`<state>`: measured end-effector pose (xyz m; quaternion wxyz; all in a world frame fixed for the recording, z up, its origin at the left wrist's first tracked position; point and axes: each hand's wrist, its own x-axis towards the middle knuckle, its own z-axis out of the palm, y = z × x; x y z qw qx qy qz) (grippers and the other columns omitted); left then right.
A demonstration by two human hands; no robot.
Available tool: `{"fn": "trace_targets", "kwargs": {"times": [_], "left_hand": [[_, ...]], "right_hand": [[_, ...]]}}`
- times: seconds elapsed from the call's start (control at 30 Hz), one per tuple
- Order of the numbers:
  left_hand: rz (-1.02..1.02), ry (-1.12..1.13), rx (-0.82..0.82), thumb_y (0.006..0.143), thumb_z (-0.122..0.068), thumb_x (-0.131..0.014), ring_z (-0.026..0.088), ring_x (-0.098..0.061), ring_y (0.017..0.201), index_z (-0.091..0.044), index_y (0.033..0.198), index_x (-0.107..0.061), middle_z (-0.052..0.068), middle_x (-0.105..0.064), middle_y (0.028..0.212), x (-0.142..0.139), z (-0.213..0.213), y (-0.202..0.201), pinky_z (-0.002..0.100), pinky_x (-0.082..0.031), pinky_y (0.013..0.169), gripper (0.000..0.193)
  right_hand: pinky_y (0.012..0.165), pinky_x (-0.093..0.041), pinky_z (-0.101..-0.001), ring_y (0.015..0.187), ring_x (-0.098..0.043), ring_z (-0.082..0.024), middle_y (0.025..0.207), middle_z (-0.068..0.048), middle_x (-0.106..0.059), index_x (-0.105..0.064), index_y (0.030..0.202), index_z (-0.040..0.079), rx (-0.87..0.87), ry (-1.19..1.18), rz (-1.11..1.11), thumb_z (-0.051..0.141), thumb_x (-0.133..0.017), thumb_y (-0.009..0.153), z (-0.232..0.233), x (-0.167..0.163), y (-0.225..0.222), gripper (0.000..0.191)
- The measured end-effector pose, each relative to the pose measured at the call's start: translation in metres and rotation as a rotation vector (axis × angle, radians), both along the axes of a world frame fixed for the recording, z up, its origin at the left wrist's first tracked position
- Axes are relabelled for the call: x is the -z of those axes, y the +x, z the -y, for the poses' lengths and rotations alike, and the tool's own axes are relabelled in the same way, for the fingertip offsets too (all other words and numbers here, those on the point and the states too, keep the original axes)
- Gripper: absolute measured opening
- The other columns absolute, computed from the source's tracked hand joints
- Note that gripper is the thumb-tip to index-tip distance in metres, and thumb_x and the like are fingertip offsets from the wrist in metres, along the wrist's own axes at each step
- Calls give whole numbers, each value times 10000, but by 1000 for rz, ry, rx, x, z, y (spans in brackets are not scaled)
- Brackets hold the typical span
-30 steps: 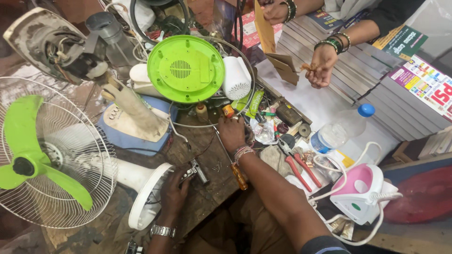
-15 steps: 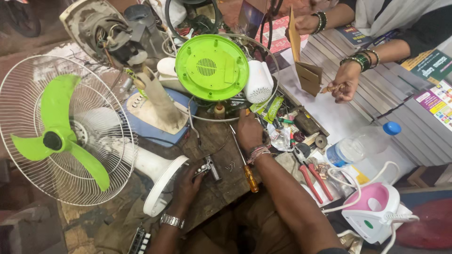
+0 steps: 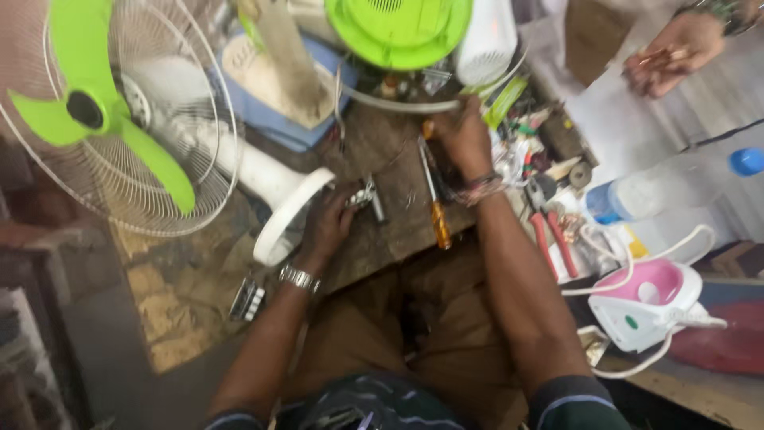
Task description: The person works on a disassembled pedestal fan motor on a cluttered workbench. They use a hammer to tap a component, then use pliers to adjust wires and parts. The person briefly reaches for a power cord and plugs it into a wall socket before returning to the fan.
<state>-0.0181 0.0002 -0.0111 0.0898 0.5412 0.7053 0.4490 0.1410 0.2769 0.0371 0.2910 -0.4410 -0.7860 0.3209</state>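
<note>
My left hand [image 3: 328,223] rests on the dark workbench [image 3: 398,227] with its fingers closed on a small metal part [image 3: 364,196], right beside the white base of a fan [image 3: 288,209]. My right hand [image 3: 464,139] reaches forward to a small orange-tipped piece among the clutter under a round green fan cover [image 3: 398,28]; its fingers look curled on it, but blur hides the grip. An orange-handled screwdriver [image 3: 436,209] lies on the bench between my hands.
A white-grilled fan with green blades [image 3: 103,119] lies at left. Red-handled pliers [image 3: 549,235], a plastic bottle with a blue cap [image 3: 660,187] and a pink-and-white iron [image 3: 649,299] sit at right. Another person's hand [image 3: 676,56] works at the top right.
The view has swung down and closer, so the bench fills the frame. My right hand has reached farther forward toward the green cover. My left hand stays by the fan base.
</note>
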Motion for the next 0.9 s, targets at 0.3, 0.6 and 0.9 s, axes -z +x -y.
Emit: {"fn": "trace_targets", "kwargs": {"times": [0.3,0.6,0.9], "left_hand": [[-7,10,-16,903,-5,-708,371,-670,1100,-86,1259,-656,137,-691,1227,-22,-1,6,433,-546,913,368],[-67,36,18,884,-19,-719,358,-686,996,-36,1184,-648,153,-694,1118,-16,-15,4,426,-551,823,308],[-153,-95,-8,857,-9,-689,391,-680,946,-57,1186,-681,170,-693,1060,-15,-19,-1,462,-554,797,332]], "right_hand": [[527,-573,-259,656,-695,-133,1062,-126,-680,-343,1456,-6,-82,-504,-277,47,-811,828,10,-31,15,785],[335,-255,-242,388,-398,-57,717,-71,-678,-605,1204,66,-150,-761,9,217,-790,865,21,-73,42,415],[330,-230,-220,395,-323,-39,631,21,-477,-516,962,86,-268,-1138,107,357,-664,993,-1,-24,47,311]]}}
